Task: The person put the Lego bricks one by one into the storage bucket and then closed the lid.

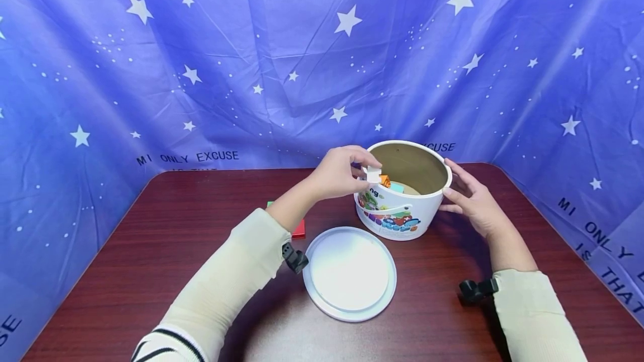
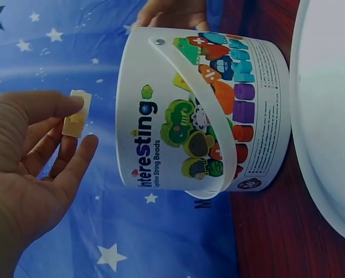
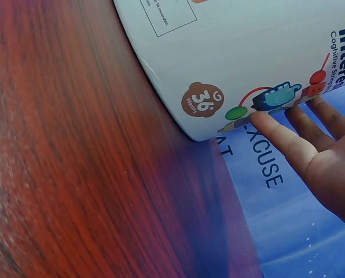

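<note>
My left hand (image 1: 336, 173) pinches a small white block (image 1: 373, 175) between thumb and fingertips, right at the left rim of a white bucket. In the left wrist view, the block (image 2: 76, 114) looks pale, with a yellowish lower part. The bucket (image 1: 427, 217) stands upright without its cover, printed with colourful pictures and the words "Interesting" and "String Beads". Inside it lie an orange piece (image 1: 385, 181) and a light blue piece (image 1: 397, 187). On the bucket's right side, my right hand (image 1: 472, 201) rests with spread, mostly straight fingers (image 3: 285, 139) against the wall and rim.
A round white lid (image 1: 349, 272) lies flat on the dark red wood-grain table (image 1: 422, 306), in front of the bucket. Partly hidden behind the left forearm are a red thing (image 1: 299, 230) and a bit of green. Blue star-printed cloth (image 1: 282, 60) hangs around the table.
</note>
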The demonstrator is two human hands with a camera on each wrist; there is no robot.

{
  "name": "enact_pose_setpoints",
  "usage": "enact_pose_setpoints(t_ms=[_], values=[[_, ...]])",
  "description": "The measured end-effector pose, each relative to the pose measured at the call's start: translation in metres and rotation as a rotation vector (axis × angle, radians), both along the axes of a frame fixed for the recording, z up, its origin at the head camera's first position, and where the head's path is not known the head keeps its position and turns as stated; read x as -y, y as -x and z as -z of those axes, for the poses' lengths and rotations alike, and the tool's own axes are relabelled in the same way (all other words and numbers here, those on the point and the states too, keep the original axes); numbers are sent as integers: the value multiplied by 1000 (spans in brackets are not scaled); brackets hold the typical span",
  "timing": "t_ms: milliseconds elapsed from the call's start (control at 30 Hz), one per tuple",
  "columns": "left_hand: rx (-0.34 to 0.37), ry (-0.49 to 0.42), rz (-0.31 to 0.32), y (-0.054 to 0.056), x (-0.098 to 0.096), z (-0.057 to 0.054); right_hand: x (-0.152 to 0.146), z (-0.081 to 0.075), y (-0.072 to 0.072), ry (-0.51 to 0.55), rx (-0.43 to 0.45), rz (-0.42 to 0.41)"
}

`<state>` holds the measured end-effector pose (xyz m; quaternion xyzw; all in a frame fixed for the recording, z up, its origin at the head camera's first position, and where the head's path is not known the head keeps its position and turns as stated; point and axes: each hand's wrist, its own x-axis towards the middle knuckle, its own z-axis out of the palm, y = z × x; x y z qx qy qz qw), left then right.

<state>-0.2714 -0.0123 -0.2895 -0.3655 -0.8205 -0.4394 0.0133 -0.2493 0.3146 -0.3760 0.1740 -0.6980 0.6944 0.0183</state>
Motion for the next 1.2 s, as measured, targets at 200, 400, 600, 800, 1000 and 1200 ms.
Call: enact_pose_setpoints(t_ms=[200, 400, 600, 800, 1000, 1200], values=[[-51, 74, -24, 9, -14, -3, -1, 1, 1, -5, -1, 2], [-88, 117, -74, 19, -25, -5, -1, 0, 1, -7, -7, 4], [-112, 141, -141, 26, -34, -1, -1, 0, 1, -13, -1, 3], [-37, 50, -151, 26, -37, 3, -1, 2, 1, -3, 1, 2], [-9, 29, -137, 23, -27, 4, -1, 2, 1, -14, 2, 9], [21, -39, -93, 23, -13, 10, -2, 1, 0, -22, 5, 0]])
